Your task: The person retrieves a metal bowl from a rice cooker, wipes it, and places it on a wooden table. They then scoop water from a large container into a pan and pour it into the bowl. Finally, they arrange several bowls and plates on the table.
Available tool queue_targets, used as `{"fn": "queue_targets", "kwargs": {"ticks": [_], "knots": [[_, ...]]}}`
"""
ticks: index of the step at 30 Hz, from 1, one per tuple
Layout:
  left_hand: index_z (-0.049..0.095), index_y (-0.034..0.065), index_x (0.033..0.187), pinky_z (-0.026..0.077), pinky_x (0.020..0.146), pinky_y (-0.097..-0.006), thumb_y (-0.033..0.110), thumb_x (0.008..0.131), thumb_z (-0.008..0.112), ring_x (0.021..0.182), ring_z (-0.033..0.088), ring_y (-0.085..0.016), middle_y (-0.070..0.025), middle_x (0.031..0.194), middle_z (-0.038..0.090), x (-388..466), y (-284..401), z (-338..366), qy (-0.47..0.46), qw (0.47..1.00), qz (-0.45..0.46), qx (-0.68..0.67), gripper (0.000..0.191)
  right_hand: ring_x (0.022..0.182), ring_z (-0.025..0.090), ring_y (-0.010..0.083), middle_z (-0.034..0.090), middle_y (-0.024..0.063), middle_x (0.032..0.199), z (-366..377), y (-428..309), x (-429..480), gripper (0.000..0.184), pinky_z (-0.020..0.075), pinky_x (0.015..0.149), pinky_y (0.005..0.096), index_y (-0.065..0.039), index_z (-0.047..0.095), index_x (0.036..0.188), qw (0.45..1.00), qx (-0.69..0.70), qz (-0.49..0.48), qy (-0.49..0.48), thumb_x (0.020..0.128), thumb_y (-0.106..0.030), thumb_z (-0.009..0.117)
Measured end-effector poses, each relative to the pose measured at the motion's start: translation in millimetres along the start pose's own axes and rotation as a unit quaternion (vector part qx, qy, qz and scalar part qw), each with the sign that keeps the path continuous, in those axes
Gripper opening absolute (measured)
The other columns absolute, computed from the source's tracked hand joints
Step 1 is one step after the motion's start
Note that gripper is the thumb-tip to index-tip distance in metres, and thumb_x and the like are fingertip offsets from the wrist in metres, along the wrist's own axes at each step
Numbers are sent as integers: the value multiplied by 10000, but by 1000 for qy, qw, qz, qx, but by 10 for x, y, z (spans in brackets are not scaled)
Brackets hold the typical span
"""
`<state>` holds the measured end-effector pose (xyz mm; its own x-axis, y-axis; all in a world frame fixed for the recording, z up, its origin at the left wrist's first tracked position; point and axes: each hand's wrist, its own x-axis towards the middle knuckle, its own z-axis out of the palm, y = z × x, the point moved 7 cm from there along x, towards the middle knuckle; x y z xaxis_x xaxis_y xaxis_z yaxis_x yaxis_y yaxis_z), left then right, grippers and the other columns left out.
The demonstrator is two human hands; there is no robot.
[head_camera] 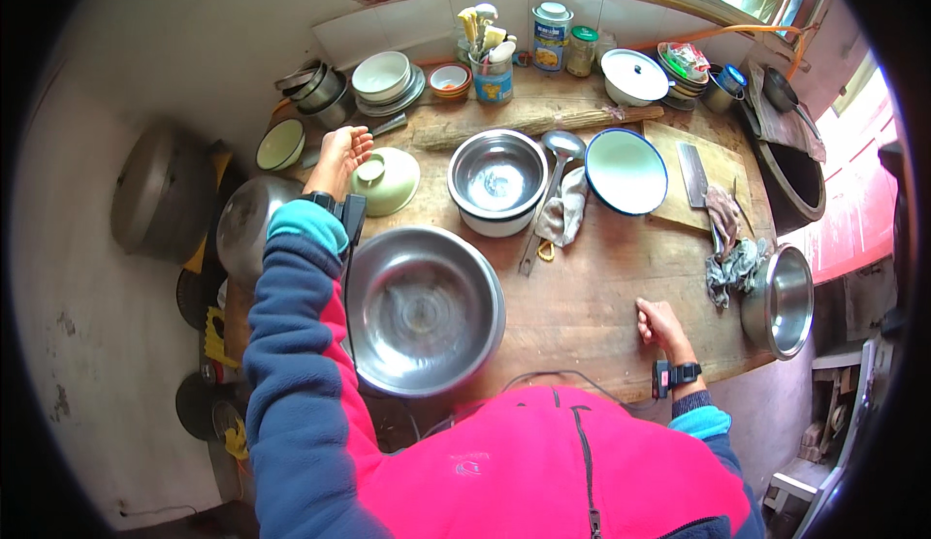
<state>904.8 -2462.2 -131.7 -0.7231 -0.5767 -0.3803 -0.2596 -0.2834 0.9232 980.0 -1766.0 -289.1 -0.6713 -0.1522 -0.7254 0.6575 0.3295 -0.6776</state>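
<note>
My left hand (345, 152) is at the table's back left, fingers curled, just above an upturned pale green bowl (385, 183). A grey metal utensil (390, 125) shows beyond its fingertips; the hand hides part of it, and whether I grip it I cannot tell. Loosely fisted, my right hand (660, 324) is over the right front of the wooden table (567, 313), with nothing visible in it. Before me sits a wide stainless steel basin (425, 310). Behind it a steel bowl (498, 175) rests in or on a white one. Right of these are a ladle (553, 175), a cloth (566, 208) and a blue-rimmed enamel bowl (626, 172).
A cleaver (692, 174) lies on a cutting board (665, 197) at the right. Rags (733, 270) and a tilted steel pot (789, 303) are near the right edge. Stacked bowls (382, 77), a utensil tin (493, 79) and a lidded enamel pot (634, 77) line the back.
</note>
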Motion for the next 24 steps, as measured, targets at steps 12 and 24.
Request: {"fn": "queue_targets", "kwargs": {"ticks": [12, 24], "knots": [[403, -85, 1301, 579, 607, -348, 359, 978, 490, 810, 696, -327, -267, 1104, 618, 1766, -40, 460, 55, 998, -37, -17, 556, 295, 448, 144, 502, 89, 415, 10, -91, -63, 536, 337, 292, 269, -84, 475, 493, 995, -17, 70, 69, 926, -382, 581], [484, -151, 1191, 605, 517, -316, 97, 903, 444, 673, 712, -327, -265, 1000, 654, 1834, 142, 434, 150, 979, 9, 137, 382, 290, 442, 130, 505, 84, 412, 21, -87, -82, 550, 326, 284, 248, -85, 479, 489, 993, -14, 83, 81, 939, -386, 577]]}}
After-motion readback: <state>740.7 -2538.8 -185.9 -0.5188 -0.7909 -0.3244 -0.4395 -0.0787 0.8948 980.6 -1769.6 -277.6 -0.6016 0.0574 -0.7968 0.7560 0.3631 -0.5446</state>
